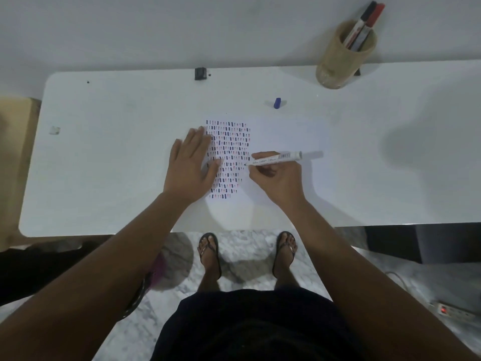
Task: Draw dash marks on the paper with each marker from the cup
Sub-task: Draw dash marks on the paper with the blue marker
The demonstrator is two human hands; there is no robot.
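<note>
A white paper [283, 136] lies on the white table [109, 165], its left part filled with rows of blue and red dash marks. My left hand [188, 166] rests flat on the paper's left edge, fingers spread. My right hand [278, 181] grips an uncapped white marker [276, 158], whose tip touches the paper at the right side of the dash block. A blue cap [277, 103] lies on the table beyond the paper. The tan cup [338, 61] at the back right holds a black-capped and a red-capped marker [364, 24].
A small black object [200, 73] sits at the table's far edge, against the wall. A cardboard box [15, 152] stands left of the table. Below the near edge are my sandalled feet on marble floor, and a power strip [453, 312] lies at the lower right.
</note>
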